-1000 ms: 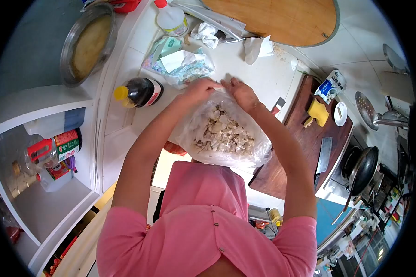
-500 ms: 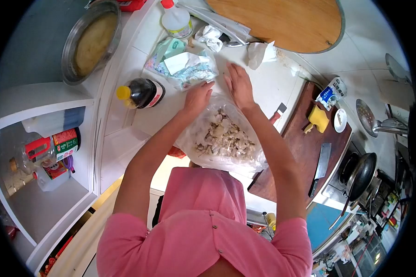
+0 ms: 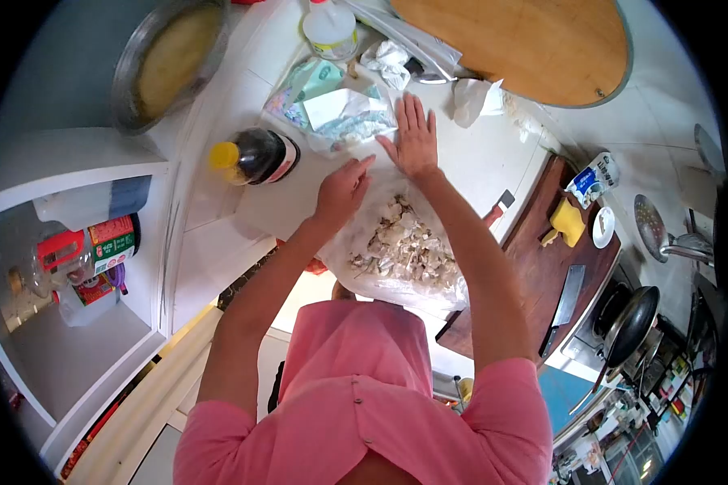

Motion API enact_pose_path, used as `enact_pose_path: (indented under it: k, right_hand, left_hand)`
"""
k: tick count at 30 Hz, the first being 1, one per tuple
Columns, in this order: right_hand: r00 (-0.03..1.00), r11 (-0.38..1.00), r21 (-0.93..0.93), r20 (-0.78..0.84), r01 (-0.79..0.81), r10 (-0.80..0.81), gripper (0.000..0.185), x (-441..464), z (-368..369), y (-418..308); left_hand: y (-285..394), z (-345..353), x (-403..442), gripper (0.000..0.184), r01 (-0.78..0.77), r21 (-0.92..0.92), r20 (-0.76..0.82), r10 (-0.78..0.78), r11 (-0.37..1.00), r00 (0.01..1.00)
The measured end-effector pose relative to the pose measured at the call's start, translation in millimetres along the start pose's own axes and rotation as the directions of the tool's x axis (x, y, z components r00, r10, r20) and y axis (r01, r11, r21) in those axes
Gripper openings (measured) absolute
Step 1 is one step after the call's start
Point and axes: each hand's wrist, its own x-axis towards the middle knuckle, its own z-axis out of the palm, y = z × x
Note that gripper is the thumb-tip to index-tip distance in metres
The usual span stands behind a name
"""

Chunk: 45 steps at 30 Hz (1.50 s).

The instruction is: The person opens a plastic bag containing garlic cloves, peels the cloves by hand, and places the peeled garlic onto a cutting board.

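Note:
A clear plastic bag (image 3: 344, 242) lies spread on the white counter, with a heap of torn pale mushroom-like pieces (image 3: 408, 246) on it. My right hand (image 3: 414, 139) rests flat with its fingers stretched out, just past the bag's far edge and beside a tissue pack (image 3: 340, 105). At the bag's far left side is my left hand (image 3: 344, 192), its index finger extended and the other fingers loosely bent. Nothing shows in either hand. The underside of my left hand is hidden.
A yellow-capped dark bottle (image 3: 259, 156) stands left of the bag. To the right, a cutting board (image 3: 534, 242) bears a cleaver (image 3: 568, 299), a yellow cloth (image 3: 569, 222) and a small white dish (image 3: 603, 228). A red-handled tool (image 3: 497, 208) lies near its edge.
My right hand has turned and flattened with its fingers spread, nearer the tissue pack. The left hand has drawn back towards me. The view has shifted slightly.

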Motion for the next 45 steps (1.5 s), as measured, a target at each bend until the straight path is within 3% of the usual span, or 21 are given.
enact_pose_path:
  k: [5,6,8,10,12,15,16,19,21,23,25,27,28,29,31,34,37,38,41,43,45]
  right_hand:
    - [0.998,0.986,0.162,0.059,-0.030,0.021,0.071,-9,-7,10]
    - [0.997,0.910,0.409,-0.005,-0.070,0.079,0.069,-6,-21,11]
    - [0.969,0.577,0.811,-0.055,-0.098,0.241,0.065,-11,-52,16]
    - [0.910,0.251,0.953,0.055,-0.171,0.411,0.068,-21,-81,9]
    - [0.860,-0.157,0.975,0.214,-0.157,0.464,0.073,-30,-86,18]
    - [0.831,-0.515,0.854,0.339,-0.075,0.441,0.072,-52,-89,18]
    - [0.818,-0.520,0.851,0.352,-0.077,0.455,0.071,-58,-87,18]
    - [0.815,-0.109,0.945,0.322,-0.309,0.482,0.065,-68,-70,16]
    - [0.826,0.138,0.925,0.240,-0.354,0.510,0.049,-66,-59,5]
    - [0.847,0.416,0.896,-0.096,-0.156,0.523,0.047,-41,-53,-6]
    - [0.834,0.547,0.835,-0.259,-0.060,0.487,0.047,2,-70,-26]
    - [0.915,0.823,0.564,-0.367,0.074,0.169,0.048,38,-56,-39]
    - [0.957,0.883,0.466,-0.279,0.060,0.083,0.047,39,-9,-41]
    - [0.984,0.995,0.056,0.155,0.077,-0.085,0.054,32,10,-37]
    - [0.971,0.962,0.227,-0.215,0.155,-0.105,0.047,34,23,-35]
    - [0.981,0.975,0.166,-0.151,0.145,-0.120,0.048,34,19,-38]
    - [0.993,0.950,0.297,-0.084,0.101,-0.079,0.054,36,26,-32]
    - [0.986,0.809,0.581,-0.168,0.087,0.014,0.057,39,15,-25]
    - [0.900,0.322,0.947,-0.141,0.001,0.412,0.060,22,-7,-5]
    - [0.788,-0.090,0.994,0.010,0.058,0.615,0.063,9,-26,4]
    - [0.786,-0.201,0.977,0.071,0.069,0.614,0.061,-9,-37,8]
  left_hand:
    - [4,-13,-19,0.033,-0.020,-0.013,-0.015,0.020,1.000,1.000]
    - [4,-18,-17,0.033,-0.017,-0.019,-0.028,0.016,1.000,0.999]
    - [5,-22,-18,0.032,0.002,-0.041,-0.035,-0.003,0.999,0.999]
    - [7,-16,-13,0.031,0.001,-0.069,-0.023,-0.003,0.998,1.000]
    - [6,-9,-3,0.032,-0.035,-0.041,-0.015,0.035,0.999,0.999]
    - [0,15,13,0.033,-0.100,0.148,0.040,0.095,0.984,0.995]
    - [-2,22,20,0.033,-0.106,0.263,0.084,0.087,0.959,0.993]
    - [-6,30,38,0.035,-0.131,0.454,0.073,0.110,0.881,0.991]
    - [-3,32,44,0.034,-0.136,0.482,0.046,0.131,0.865,0.990]
    - [4,26,49,0.030,-0.130,0.473,0.037,0.128,0.872,0.991]
    - [8,16,43,0.026,-0.108,0.318,-0.102,0.148,0.942,0.984]
    - [10,11,42,0.021,-0.102,0.146,-0.257,0.137,0.984,0.957]
    - [8,10,37,0.019,-0.093,0.055,-0.328,0.106,0.994,0.939]
    - [4,7,32,0.017,-0.090,-0.035,-0.386,0.070,0.995,0.920]
    - [-1,-6,28,0.018,-0.056,0.011,-0.343,0.056,0.998,0.938]
    - [1,-3,9,0.018,-0.002,-0.080,-0.285,-0.021,0.997,0.958]
    - [1,-3,5,0.017,0.009,-0.147,-0.295,-0.053,0.989,0.954]
    - [0,-1,6,0.018,0.008,-0.161,-0.299,-0.057,0.987,0.952]
    - [0,1,7,0.018,-0.018,-0.143,-0.279,-0.023,0.990,0.960]
    - [-1,7,11,0.019,0.001,-0.136,-0.260,-0.037,0.991,0.965]
    - [-6,11,18,0.020,-0.007,-0.075,-0.229,-0.010,0.997,0.973]
